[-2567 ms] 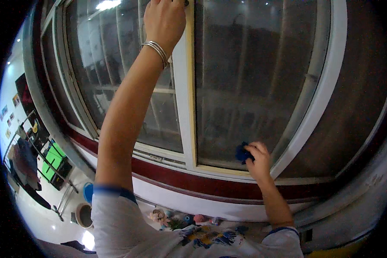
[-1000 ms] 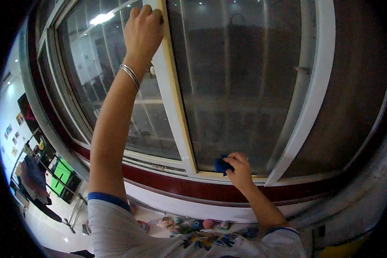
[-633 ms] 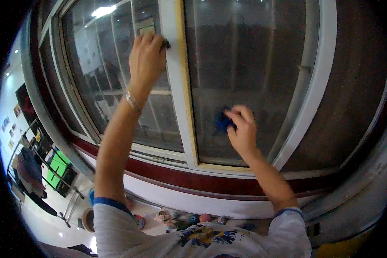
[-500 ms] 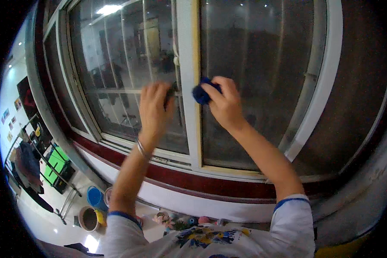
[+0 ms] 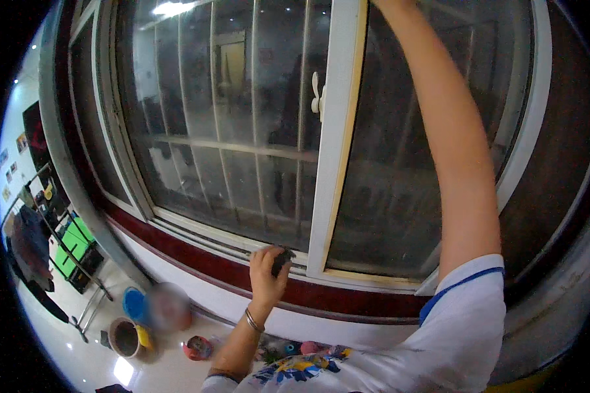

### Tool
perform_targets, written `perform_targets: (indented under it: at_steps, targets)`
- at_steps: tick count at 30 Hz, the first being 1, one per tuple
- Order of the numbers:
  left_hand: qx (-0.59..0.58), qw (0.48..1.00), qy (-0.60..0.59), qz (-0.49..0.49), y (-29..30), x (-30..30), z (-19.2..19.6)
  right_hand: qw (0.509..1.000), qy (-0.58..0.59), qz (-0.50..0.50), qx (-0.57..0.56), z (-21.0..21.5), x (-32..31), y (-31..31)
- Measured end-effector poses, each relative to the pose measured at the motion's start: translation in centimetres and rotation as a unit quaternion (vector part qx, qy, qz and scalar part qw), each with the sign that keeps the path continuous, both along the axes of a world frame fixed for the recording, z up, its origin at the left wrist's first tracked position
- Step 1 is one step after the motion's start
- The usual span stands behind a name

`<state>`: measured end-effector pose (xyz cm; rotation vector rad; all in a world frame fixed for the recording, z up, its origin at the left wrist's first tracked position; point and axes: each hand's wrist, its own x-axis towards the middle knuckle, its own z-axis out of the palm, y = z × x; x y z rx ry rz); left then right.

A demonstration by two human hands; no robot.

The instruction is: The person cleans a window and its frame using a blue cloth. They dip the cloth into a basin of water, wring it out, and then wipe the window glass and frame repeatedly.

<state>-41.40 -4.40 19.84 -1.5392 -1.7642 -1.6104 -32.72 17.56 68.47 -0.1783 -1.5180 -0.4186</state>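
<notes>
My left hand (image 5: pixel 266 274), with a metal bangle at the wrist, is closed round a dark wad (image 5: pixel 282 260), whose material I cannot make out. It is at the bottom track of the sliding window (image 5: pixel 242 239), left of the white upright frame (image 5: pixel 337 124). My right arm (image 5: pixel 455 154) reaches up in front of the right pane (image 5: pixel 393 196). At the top edge the picture cuts off the right hand (image 5: pixel 394 3), so its fingers and anything in them are hidden. A white window latch (image 5: pixel 317 95) is on the upright's left side.
Below the window runs a dark red sill (image 5: pixel 196 261). On the floor at left are a blue bucket (image 5: pixel 134 304), a brown pot (image 5: pixel 124 338) and a red container (image 5: pixel 197 348). A rack with hanging clothes (image 5: pixel 29 239) stands beside a green box (image 5: pixel 76 239).
My left hand has gone down from the pane to the bottom track with the dark wad. My right hand has risen to the top edge; the dark blue cloth it held is out of sight.
</notes>
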Motion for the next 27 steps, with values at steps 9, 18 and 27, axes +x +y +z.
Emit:
perform_targets:
  at_steps: [9,18,27]
  targets:
    - [-0.010,1.000,0.015,-0.015,0.0,-1.5,1.6,0.975,-0.183,-0.033,0.121,-19.0,1.6,-1.7]
    - [0.002,0.998,-0.004,-0.067,2.6,-1.8,1.6,0.968,0.041,-0.144,0.202,6.3,1.6,-3.9]
    - [-0.005,1.000,-0.009,-0.021,1.2,-4.3,4.7,0.958,0.015,-0.212,0.192,21.5,-3.5,-0.1]
